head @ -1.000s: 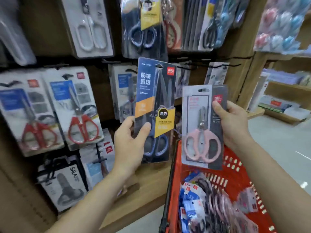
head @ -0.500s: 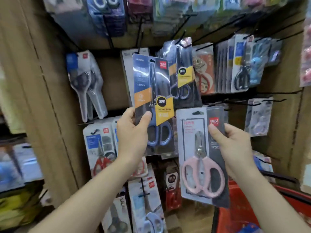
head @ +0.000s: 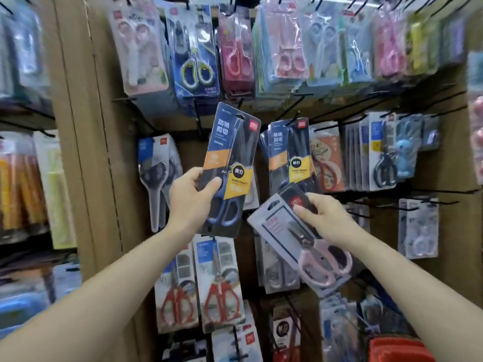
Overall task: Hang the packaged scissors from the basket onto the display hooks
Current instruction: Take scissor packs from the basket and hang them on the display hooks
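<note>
My left hand (head: 192, 198) grips a dark blue pack of blue-handled scissors (head: 230, 163), held up and tilted right in front of the display. Just to its right, matching blue packs (head: 287, 155) hang on a black hook (head: 291, 120). My right hand (head: 326, 218) holds a grey pack of pink-handled scissors (head: 311, 246), tilted with its top to the left and lower than the blue pack. Only a corner of the red basket (head: 397, 348) shows at the bottom right.
The brown display wall (head: 109, 152) is crowded with hanging scissor packs: red-handled ones (head: 219, 288) below, green-handled ones (head: 196, 61) above, black-handled ones (head: 384, 158) to the right. Bare black hooks (head: 444, 192) stick out at the right. Shelves (head: 23, 178) of goods stand at the left.
The view has tilted upward, so the basket has nearly left the frame. My left hand raised the blue pack and tilted it. My right hand tipped the pink pack toward the left.
</note>
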`<control>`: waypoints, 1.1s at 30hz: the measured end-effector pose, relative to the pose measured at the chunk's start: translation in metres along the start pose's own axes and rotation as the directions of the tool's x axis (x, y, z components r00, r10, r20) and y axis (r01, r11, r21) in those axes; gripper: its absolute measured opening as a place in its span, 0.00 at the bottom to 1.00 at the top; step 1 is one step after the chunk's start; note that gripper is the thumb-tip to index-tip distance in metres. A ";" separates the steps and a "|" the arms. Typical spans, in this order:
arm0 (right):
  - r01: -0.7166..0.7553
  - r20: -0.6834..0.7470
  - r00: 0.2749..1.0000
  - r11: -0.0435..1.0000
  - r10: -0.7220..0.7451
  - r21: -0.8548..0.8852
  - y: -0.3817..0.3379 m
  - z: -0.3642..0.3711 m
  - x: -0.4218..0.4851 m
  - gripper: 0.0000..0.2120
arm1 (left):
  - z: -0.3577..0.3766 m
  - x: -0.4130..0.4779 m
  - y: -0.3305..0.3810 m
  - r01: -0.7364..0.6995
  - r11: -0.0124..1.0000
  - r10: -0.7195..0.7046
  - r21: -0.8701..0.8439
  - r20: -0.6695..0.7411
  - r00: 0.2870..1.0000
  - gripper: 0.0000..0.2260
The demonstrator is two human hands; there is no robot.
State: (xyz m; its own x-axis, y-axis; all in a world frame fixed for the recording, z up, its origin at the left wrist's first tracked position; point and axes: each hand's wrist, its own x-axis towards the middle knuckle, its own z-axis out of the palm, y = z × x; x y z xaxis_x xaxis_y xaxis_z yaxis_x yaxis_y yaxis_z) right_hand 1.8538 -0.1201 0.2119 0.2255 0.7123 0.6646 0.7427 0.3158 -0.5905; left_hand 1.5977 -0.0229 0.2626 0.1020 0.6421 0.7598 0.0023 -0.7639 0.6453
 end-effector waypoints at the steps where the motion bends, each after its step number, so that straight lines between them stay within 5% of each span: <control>1: -0.014 -0.006 1.000 1.000 0.014 -0.016 0.005 0.004 -0.003 0.06 | -0.001 0.003 -0.002 -0.019 0.999 0.019 0.030 0.022 1.000 0.06; 19: -0.017 -0.121 0.992 0.981 0.041 0.195 0.025 0.025 -0.021 0.06 | 0.008 0.016 -0.013 0.034 0.998 -0.030 -0.055 0.085 0.996 0.03; 26: 0.009 -0.126 0.992 0.974 0.021 0.227 0.021 0.028 -0.033 0.09 | 0.015 0.034 -0.024 0.195 0.979 -0.199 0.053 0.098 0.975 0.02; 30: 0.049 -0.158 0.987 0.982 -0.019 0.183 0.022 0.026 -0.046 0.15 | 0.021 0.039 -0.028 -0.035 0.884 -0.056 0.467 0.180 0.982 0.16; 33: 0.012 -0.216 0.976 0.975 0.037 0.222 0.027 0.016 -0.055 0.12 | 0.027 0.039 -0.027 -0.288 0.745 0.185 0.602 0.227 0.956 0.29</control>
State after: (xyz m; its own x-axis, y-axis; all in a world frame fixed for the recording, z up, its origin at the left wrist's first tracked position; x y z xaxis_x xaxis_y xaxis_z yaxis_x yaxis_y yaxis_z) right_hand 1.8510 -0.1404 0.1520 0.3839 0.5711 0.7256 0.5866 0.4560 -0.6693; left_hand 1.6282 0.0206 0.2727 0.3242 0.4576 0.8280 0.5714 -0.7922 0.2141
